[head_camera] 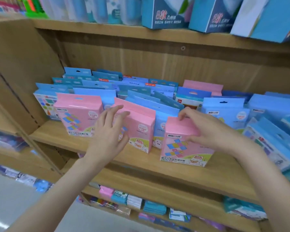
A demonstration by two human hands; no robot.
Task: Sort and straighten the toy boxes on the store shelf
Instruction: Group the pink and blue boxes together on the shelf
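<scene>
My right hand [206,129] grips the pink cardboard toy box with the chequered tile print [184,144], thumb on its face, fingers curled over its top flap. That box stands at the front edge of the wooden shelf board [157,166], the nearest of all to me. My left hand [109,131] is released, fingers spread and relaxed, in front of a second pink cardboard box [139,128], which stands just left of the one I hold and a little deeper in; whether the fingertips touch it I cannot tell. A third pink box [79,114] stands further left again. Behind and to the right of my box, blue hang-tab boxes [223,109] crowd the shelf, many leaning or lying skewed.

The box I hold looks light and stiff, thin card with smooth printed faces that I judge a bit slippery. The top flap will likely bend if squeezed, so I would rather take it by the two narrow side walls, or pinch across its thickness low down where the body is firm.

It stands upright on its bottom edge, long axis vertical, printed face towards me and tipped slightly back, hang tab up. The second pink box leans back more and is turned a little to its right, so their faces do not line up yet.
</scene>
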